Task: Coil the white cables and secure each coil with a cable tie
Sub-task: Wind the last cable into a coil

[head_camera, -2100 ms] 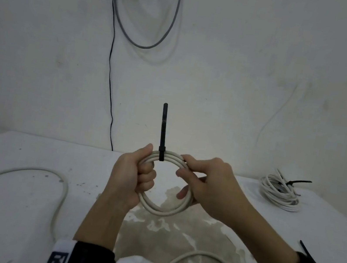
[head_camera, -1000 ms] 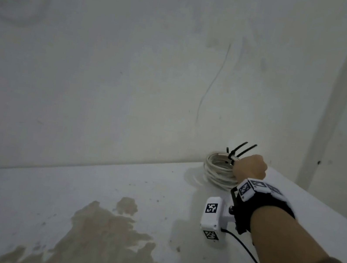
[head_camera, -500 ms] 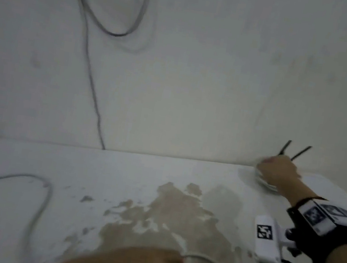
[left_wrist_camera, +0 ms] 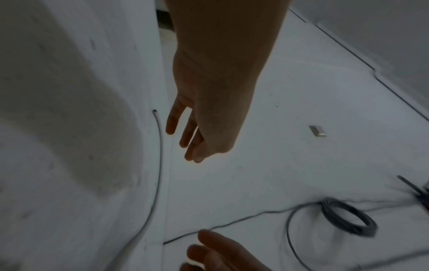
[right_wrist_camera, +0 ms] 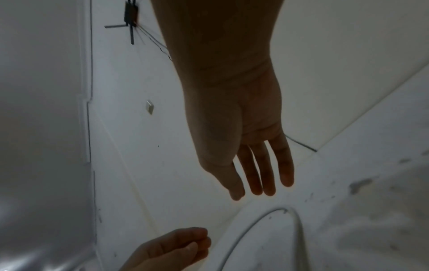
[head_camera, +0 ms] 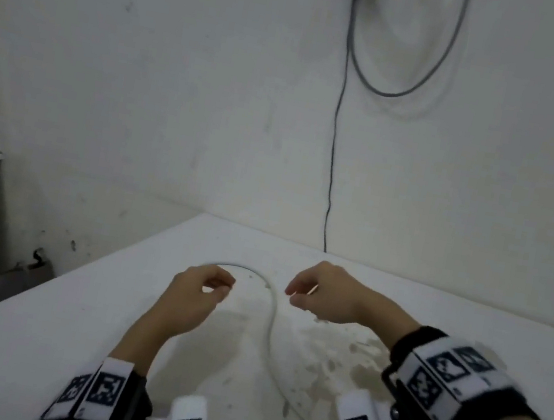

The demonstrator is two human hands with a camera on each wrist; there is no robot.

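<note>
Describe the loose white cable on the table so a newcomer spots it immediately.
Start at the white table against the wall. Between the left hand and right hand, neither touching it, the white cable lies flat in a loose S-curve across the brownish stain. Unlike the grey cable loop and thin dark wire on the wall, it is pale, uncoiled and untied.

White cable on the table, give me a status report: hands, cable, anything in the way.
Left hand and right hand open, holding nothing, above the table. White cable lies loose and uncoiled between them. Nothing seen blocking it.
</note>
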